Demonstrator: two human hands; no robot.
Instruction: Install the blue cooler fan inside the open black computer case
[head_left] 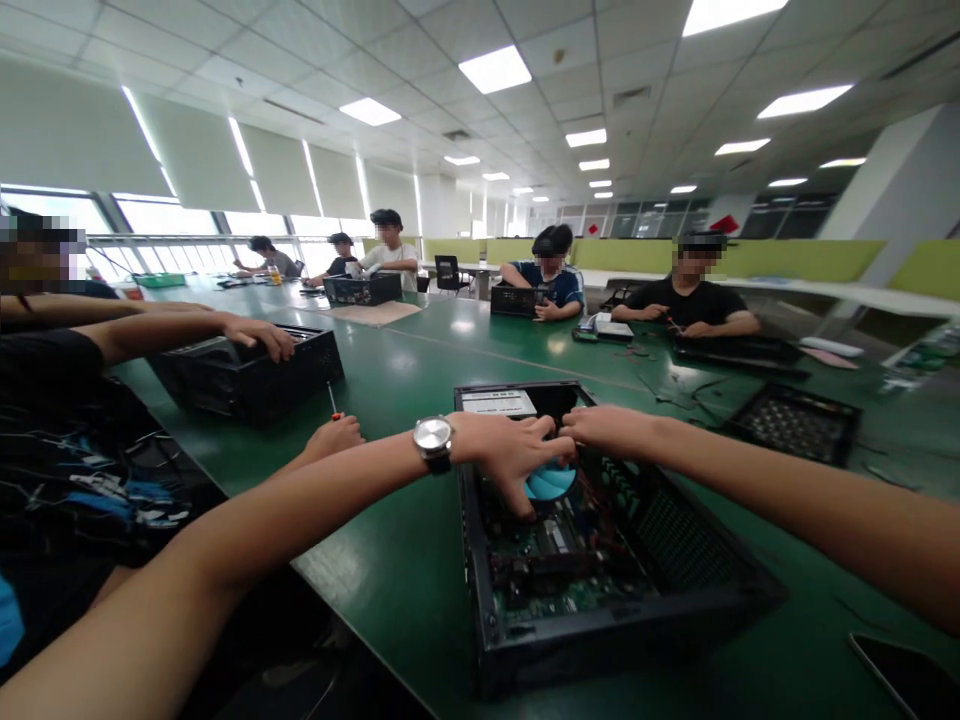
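One blue fan (551,484), one wristwatch (433,436)

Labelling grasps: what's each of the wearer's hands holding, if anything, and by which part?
Can't tell for either: left hand spreads over the blue fan, grip unclear; right hand curls beside it, any pinch hidden.

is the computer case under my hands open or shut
Open: the computer case is uncovered on top, showing the blue fan inside.
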